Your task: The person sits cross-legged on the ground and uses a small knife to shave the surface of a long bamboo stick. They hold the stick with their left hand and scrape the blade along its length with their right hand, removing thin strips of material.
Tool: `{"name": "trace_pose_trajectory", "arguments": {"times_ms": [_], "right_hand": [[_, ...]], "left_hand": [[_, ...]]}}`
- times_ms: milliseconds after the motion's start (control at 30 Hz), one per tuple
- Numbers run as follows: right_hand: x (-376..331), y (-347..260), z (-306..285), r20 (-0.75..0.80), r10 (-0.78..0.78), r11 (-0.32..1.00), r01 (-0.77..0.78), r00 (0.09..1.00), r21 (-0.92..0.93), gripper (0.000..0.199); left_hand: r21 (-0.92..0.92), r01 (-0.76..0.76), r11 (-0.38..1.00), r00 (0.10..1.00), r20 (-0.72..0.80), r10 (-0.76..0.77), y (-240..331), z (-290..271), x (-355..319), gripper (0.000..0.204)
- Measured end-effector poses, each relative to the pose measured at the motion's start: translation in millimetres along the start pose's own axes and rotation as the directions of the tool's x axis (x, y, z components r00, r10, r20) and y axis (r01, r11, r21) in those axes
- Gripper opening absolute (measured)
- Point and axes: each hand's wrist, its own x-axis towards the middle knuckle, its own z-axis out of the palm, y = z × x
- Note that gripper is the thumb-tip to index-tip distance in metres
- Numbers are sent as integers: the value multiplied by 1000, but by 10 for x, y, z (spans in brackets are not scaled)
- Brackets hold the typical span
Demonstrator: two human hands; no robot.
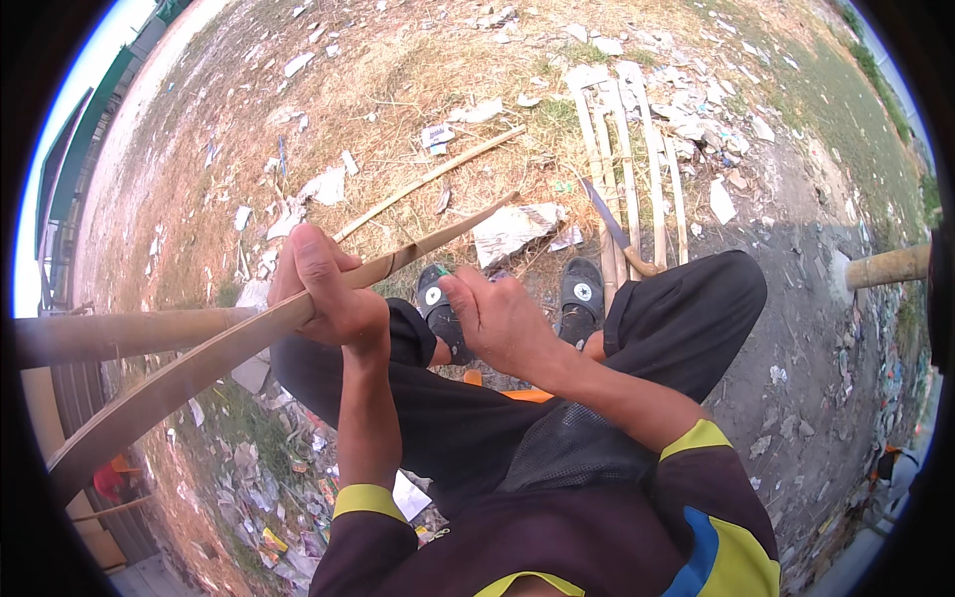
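My left hand [333, 289] is wrapped around a long split bamboo strip [214, 360], thumb along its upper side. The strip slants from the lower left up to a narrow tip out past my knees, with a dark mark just beyond the hand. Beside it, between my knees, my right hand [502, 318] is closed; a bit of green shows at its fingers, but what it grips is hidden. A curved knife [609, 221] with a wooden handle lies ahead of my right foot, against several pale bamboo strips [627, 169] on the ground.
Another thin bamboo piece [433, 181] lies on the dry grass ahead. Thick bamboo poles [134, 336] stick in from the left and the right [888, 267]. Crumpled litter [517, 232] lies before my sandals [582, 294]. Something orange [527, 395] shows beneath me.
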Motion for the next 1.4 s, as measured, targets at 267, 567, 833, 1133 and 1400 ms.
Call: {"name": "trace_pose_trajectory", "arguments": {"times_ms": [267, 567, 833, 1133, 1400], "right_hand": [[68, 155, -46, 19, 52, 998, -53, 998, 42, 38], [124, 201, -37, -58, -62, 997, 64, 996, 38, 36], [128, 348, 12, -43, 54, 994, -58, 998, -95, 40], [138, 614, 94, -85, 106, 981, -118, 991, -156, 46], [270, 1112, 192, -119, 107, 974, -128, 987, -187, 41]], "left_hand": [[-59, 26, 998, 999, -26, -28, 1, -7, 5, 46], [-225, 18, 974, 995, 103, 5, -36, -36, 33, 46], [-317, -5, 949, 985, 163, 60, -108, -54, 110, 44], [-275, -41, 961, 987, 140, 82, -135, -39, 110, 44], [-246, 58, 967, 996, 76, -40, -105, 4, 85, 44]]}}
